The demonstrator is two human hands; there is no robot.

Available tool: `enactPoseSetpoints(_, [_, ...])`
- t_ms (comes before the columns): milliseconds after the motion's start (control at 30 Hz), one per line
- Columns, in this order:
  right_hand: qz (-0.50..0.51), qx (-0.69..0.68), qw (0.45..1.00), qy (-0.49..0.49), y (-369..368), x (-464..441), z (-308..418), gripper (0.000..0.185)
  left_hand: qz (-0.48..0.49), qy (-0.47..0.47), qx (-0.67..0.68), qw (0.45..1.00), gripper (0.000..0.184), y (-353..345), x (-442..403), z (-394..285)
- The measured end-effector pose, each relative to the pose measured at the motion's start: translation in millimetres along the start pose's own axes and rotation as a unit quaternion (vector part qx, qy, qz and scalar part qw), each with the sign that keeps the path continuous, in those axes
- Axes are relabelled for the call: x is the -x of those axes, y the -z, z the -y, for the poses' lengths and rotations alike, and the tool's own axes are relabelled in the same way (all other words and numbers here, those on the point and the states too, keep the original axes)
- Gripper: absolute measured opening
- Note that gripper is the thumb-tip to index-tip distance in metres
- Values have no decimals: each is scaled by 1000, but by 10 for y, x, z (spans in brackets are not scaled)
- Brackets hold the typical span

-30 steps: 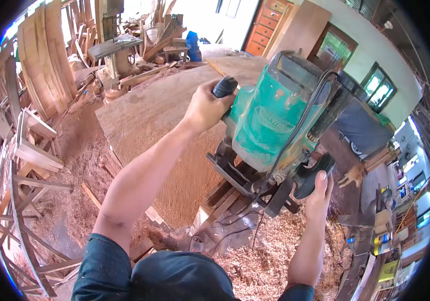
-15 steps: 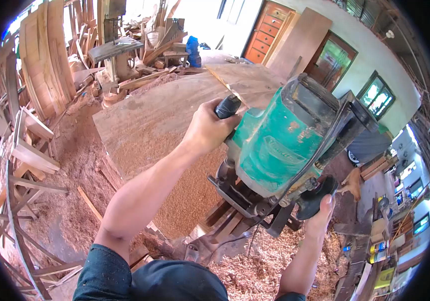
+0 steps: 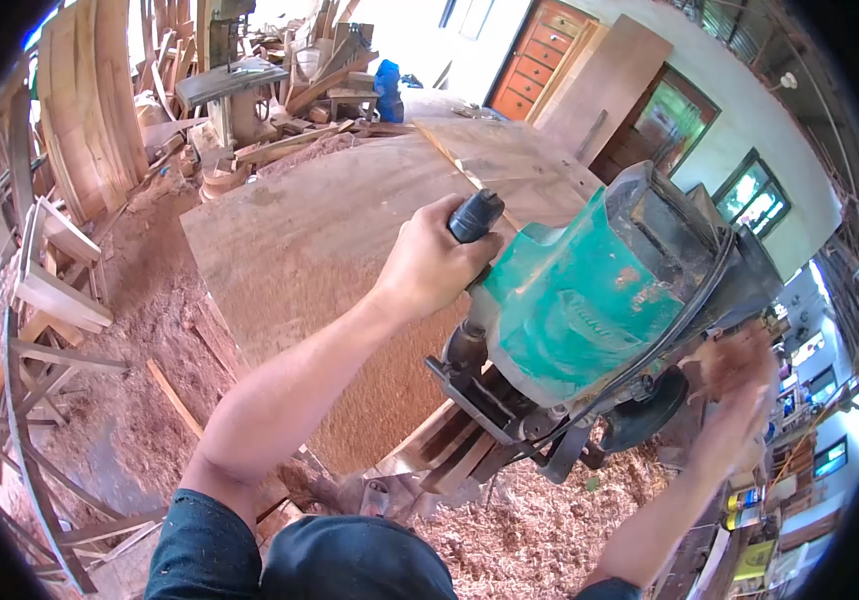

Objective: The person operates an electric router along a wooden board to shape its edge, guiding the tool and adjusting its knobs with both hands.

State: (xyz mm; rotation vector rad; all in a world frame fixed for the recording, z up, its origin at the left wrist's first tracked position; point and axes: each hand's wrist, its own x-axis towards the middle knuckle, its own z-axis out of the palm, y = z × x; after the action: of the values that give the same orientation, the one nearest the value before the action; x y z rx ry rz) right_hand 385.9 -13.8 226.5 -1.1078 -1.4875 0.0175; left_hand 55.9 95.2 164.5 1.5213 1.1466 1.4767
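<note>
My left hand [image 3: 439, 255] is wrapped round the black side handle of a green router [image 3: 589, 305]. The router, scuffed and dusty, is tilted over the edge of a dusty wooden board [image 3: 319, 230], with its black base at the lower side. A dark cable runs down across its body. My right hand [image 3: 739, 385] is off to the right, beside the router's other black handle [image 3: 649, 412] and apart from it. Motion smears its fingers. Short wooden strips [image 3: 444, 445] lie beneath the router's base.
Wood shavings [image 3: 549, 520] cover the floor below. Curved wooden frames [image 3: 39, 470] stand at the left, with tall planks [image 3: 94, 110] behind. A machine with a flat table [image 3: 234, 82] stands at the upper left, and an orange drawer front [image 3: 539, 60] at the back.
The router has shifted right and slightly down with my left hand on its handle. My right hand has let go of the other handle and moved up and to the right.
</note>
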Motion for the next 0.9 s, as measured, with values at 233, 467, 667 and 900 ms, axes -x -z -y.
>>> enactPoseSetpoints(233, [274,299,894,189,-114,-925,1211,63,-5,7,-28,1000,36,12,5,-26])
enactPoseSetpoints(467, [262,409,837,252,-135,-1051,1303,42,-7,11,-20,1000,36,4,24,-28])
enactPoseSetpoints(667, [313,395,857,105,-276,-1079,1550,36,-10,11,-21,1000,36,1,38,-34])
enactPoseSetpoints(900, [242,420,861,152,-132,-1051,1361,39,9,21,-3,1000,36,29,33,-18])
